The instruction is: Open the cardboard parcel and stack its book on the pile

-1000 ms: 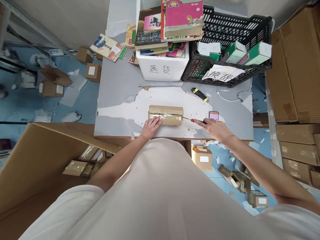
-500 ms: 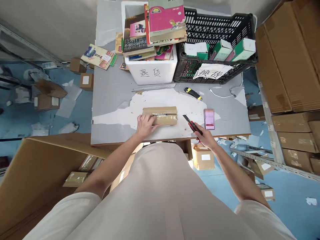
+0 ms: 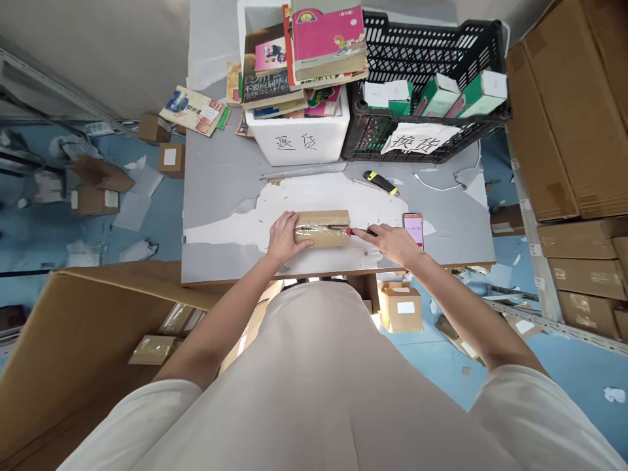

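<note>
A small cardboard box [image 3: 321,237] with clear tape over its top lies near the table's front edge. My left hand [image 3: 284,239] grips its left end, fingers at the back corner and thumb at the front. A dark slit runs along the middle of the taped top. My right hand [image 3: 392,243] is closed round a red and black utility knife [image 3: 362,232], held low at the box's right end. The knife's blade lies along the slit, partly inside it as far as I can see.
A phone [image 3: 413,229] lies by my right hand, and a yellow and black cutter [image 3: 381,182] lies beyond. At the back stand a white bin [image 3: 299,144] of books and a black crate [image 3: 363,137]. A large open carton [image 3: 122,281] is at my left.
My right hand has moved left with the utility knife, bringing its blade from beside the box onto the seam. My left hand keeps hold of the left end, its fingers shifted slightly.
</note>
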The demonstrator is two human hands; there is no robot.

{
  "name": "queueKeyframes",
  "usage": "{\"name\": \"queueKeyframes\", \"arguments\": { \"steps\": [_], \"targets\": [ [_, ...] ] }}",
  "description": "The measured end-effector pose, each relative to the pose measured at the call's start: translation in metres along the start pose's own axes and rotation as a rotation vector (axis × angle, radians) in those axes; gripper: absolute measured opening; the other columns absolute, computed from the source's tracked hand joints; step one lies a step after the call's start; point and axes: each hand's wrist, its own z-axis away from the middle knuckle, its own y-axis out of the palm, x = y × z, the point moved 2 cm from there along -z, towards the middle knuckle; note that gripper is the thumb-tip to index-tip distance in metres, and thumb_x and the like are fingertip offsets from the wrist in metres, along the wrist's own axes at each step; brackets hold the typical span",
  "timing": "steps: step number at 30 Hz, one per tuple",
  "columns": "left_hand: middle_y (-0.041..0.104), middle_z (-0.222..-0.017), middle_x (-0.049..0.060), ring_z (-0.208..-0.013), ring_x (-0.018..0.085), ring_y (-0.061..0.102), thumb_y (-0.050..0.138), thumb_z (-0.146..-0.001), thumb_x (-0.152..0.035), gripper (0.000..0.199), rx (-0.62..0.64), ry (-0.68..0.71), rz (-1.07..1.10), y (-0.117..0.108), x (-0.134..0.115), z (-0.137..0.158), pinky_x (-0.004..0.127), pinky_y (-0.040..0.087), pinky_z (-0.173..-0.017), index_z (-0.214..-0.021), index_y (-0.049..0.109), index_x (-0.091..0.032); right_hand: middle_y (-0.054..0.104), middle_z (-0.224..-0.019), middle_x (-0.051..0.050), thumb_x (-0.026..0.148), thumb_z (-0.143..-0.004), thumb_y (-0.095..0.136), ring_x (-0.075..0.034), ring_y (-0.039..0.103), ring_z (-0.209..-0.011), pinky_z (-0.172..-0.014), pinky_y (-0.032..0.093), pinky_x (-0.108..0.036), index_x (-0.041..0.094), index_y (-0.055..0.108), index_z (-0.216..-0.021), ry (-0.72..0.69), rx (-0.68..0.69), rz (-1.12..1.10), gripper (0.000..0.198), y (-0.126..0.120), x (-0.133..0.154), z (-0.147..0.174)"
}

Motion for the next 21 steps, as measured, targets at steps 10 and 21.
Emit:
{"name": "queueKeyframes", "arguments": {
  "steps": [10,21],
  "targets": [
    [0.042,-0.144,0.019,-0.137,0.034,0.035,0.067,-0.071,-0.070,0.091,0.035,-0.066,-0.064,-0.004,-0.003,0.001,0.050,0.025,-0.114,-0.140,0.043,-0.015,0.059,-0.111,-0.013,0.006,-0.088,0.034,-0.016,0.058,-0.087,-0.064,0.034,-0.022,0.038,0.024,-0.152,0.049,0.051,0.054,0.072,-0.007,-0.015,0.006],
    [0.032,-0.150,0.021,-0.141,0.042,0.024,0.068,-0.067,-0.068,0.103,0.175,0.074,-0.282,-0.017,-0.027,-0.014,0.065,0.001,-0.113,-0.147,0.035,-0.013,0.066,-0.096,-0.003,0.038,-0.094,0.041,-0.008,0.055,-0.058,-0.058,0.049,-0.024,0.029,0.032,-0.151,0.470,-0.118,-1.245,0.059,0.077,-0.015,0.047]
  ]
}}
